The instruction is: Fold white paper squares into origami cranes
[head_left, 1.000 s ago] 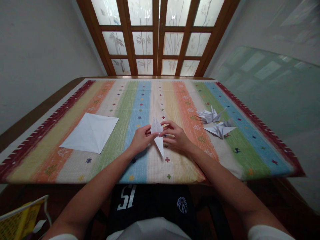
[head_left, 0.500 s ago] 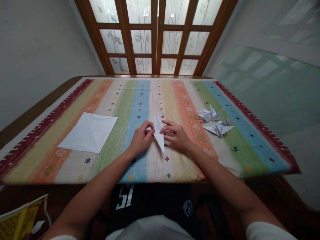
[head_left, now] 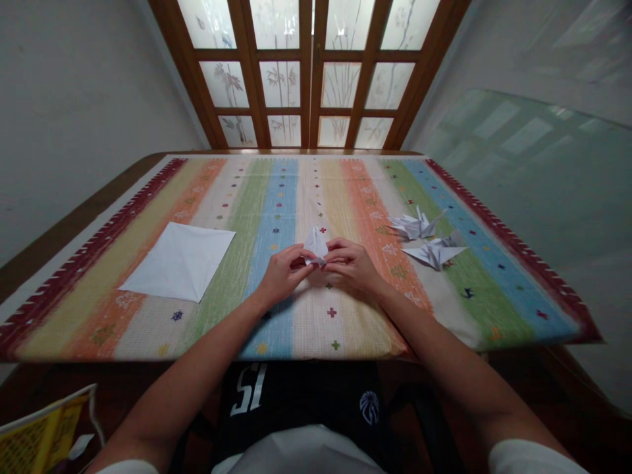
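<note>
Left of the person's hands, a creased square of white paper (head_left: 178,261) lies flat on a striped woven tablecloth (head_left: 296,322), which covers a wooden surface (head_left: 64,242). One corner of the square points toward the hands but stays well apart from them.

Moving right, the left hand (head_left: 284,274) is curled nearly closed, its thumb and fingers pinching the lower left side of a folded white paper piece (head_left: 315,245). That piece sits between the two hands, over the cloth's cream stripe, its pointed end rising away from the person. The right hand (head_left: 353,266), also curled, grips the paper from the other side, its fingertips (head_left: 330,259) pressed to the lower right edge, leaving the two hands almost touching.

Farther right of the right hand, two origami cranes (head_left: 413,225) (head_left: 434,253) lie just beside each other on the cloth's green stripe, neither touched by a hand. Beyond the hands stand frosted glass doors (head_left: 306,72) in a wooden frame.
</note>
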`<state>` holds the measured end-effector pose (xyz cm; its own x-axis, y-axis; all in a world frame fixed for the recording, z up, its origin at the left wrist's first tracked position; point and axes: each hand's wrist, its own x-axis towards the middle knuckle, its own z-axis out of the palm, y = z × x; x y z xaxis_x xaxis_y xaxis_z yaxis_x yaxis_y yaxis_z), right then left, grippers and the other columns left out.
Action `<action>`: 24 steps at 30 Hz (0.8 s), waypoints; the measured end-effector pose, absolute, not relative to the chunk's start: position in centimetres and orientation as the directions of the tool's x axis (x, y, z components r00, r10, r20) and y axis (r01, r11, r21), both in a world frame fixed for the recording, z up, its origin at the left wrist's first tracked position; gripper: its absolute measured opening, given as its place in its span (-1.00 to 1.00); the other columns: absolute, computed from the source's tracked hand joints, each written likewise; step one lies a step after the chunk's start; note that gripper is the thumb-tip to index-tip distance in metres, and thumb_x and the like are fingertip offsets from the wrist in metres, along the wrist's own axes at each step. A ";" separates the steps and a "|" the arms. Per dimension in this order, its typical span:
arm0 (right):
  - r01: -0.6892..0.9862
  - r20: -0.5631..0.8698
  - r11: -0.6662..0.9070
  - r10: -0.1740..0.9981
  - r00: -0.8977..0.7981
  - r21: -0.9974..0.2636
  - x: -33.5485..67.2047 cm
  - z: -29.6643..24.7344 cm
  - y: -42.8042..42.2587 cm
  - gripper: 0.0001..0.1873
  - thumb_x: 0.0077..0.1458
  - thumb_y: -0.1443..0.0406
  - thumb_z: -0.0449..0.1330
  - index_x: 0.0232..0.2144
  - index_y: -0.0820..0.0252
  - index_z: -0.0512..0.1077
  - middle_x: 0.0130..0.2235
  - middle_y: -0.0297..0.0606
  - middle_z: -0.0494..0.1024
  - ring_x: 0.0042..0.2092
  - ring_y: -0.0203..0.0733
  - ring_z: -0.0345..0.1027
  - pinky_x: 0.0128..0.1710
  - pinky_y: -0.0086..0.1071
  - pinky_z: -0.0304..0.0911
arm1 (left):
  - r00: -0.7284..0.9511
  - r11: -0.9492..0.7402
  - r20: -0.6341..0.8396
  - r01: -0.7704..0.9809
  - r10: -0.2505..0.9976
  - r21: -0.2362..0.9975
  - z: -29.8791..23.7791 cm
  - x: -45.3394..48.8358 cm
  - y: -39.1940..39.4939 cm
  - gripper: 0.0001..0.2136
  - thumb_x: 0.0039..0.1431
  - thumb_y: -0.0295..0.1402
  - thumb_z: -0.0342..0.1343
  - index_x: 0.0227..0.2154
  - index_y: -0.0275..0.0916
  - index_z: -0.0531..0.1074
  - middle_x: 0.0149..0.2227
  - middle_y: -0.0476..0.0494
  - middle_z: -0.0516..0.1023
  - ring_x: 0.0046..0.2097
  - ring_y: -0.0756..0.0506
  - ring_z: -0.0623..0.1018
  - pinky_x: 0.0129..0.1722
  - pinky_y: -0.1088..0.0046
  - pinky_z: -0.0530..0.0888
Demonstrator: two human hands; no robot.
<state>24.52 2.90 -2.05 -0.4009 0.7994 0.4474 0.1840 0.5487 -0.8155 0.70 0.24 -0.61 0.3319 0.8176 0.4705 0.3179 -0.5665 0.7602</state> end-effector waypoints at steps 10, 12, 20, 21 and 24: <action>0.022 0.322 0.339 0.911 -0.258 -0.940 23.1 -1.9 2.1 -0.65 0.01 0.01 0.56 -0.27 0.07 0.67 -0.18 -0.21 0.67 -0.14 -0.08 0.59 -0.12 -0.18 0.60 | 0.259 -0.489 0.426 0.271 0.867 0.829 -0.8 1.0 0.3 -0.82 0.37 -0.22 0.28 -0.13 -0.21 0.60 -0.18 -0.15 0.69 -0.27 -0.07 0.68 -0.25 0.46 0.60; -0.001 0.314 0.324 0.917 -0.244 -0.946 22.8 -1.7 2.0 -0.63 -0.01 0.02 0.57 -0.28 0.08 0.61 -0.23 -0.25 0.63 -0.19 -0.12 0.56 -0.17 -0.23 0.58 | 0.239 -0.440 0.389 0.222 0.890 0.870 -1.0 1.2 0.3 -0.79 0.35 -0.25 0.29 -0.06 -0.22 0.53 -0.14 -0.15 0.67 -0.32 -0.03 0.67 -0.29 0.50 0.59; -0.013 0.270 0.276 0.930 -0.250 -0.961 22.4 -1.3 1.9 -0.59 -0.01 0.10 0.55 -0.29 0.06 0.43 -0.28 -0.34 0.45 -0.24 -0.20 0.40 -0.30 -0.35 0.45 | 0.189 -0.331 0.311 0.085 0.931 0.940 -1.0 1.5 0.1 -0.64 0.20 -0.28 0.38 -0.13 -0.14 0.27 -0.19 0.01 0.56 -0.37 0.03 0.66 -0.36 0.58 0.58; -0.017 0.259 0.264 0.932 -0.252 -0.964 22.3 -1.3 1.9 -0.57 -0.02 0.11 0.55 -0.27 0.05 0.42 -0.28 -0.35 0.44 -0.25 -0.20 0.40 -0.30 -0.36 0.45 | 0.184 -0.324 0.305 0.086 0.934 0.942 -1.0 1.5 0.0 -0.64 0.19 -0.28 0.39 -0.16 -0.14 0.27 -0.19 0.01 0.56 -0.36 0.03 0.67 -0.34 0.57 0.59; -0.051 0.232 0.226 0.937 -0.260 -0.973 22.2 -1.4 1.9 -0.52 -0.06 0.12 0.57 -0.22 0.03 0.41 -0.29 -0.37 0.44 -0.27 -0.21 0.39 -0.30 -0.37 0.44 | 0.193 -0.280 0.263 0.069 0.945 0.957 -0.8 1.6 -0.2 -0.58 0.14 -0.24 0.43 -0.12 -0.13 0.29 -0.16 -0.02 0.62 -0.38 0.02 0.67 -0.38 0.57 0.59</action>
